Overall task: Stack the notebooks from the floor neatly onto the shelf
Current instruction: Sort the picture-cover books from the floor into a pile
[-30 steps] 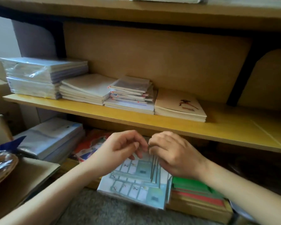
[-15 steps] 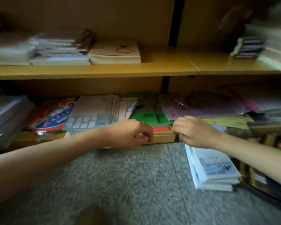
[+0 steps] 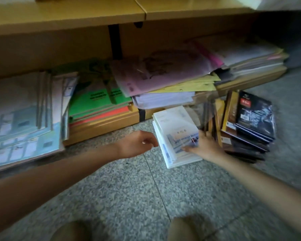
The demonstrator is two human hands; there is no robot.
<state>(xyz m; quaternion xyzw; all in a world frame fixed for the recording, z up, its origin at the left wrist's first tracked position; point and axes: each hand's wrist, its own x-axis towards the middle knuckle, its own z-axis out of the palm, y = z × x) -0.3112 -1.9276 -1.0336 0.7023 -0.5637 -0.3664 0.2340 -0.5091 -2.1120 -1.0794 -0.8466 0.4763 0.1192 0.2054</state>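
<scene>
Well, the stack of white notebooks [image 3: 175, 134] lies on the floor [image 3: 129, 197], just in front of the lower shelf [image 3: 101, 126]. My right hand [image 3: 204, 147] rests spread on its cover, with the thumb across. My left hand [image 3: 137, 144] hangs loosely curled beside the left edge and holds nothing. The stack is fanned, so I fear a one-sided lift lets the lower notebooks slide out. The dark books [image 3: 250, 122] just beside could get knocked.
</scene>
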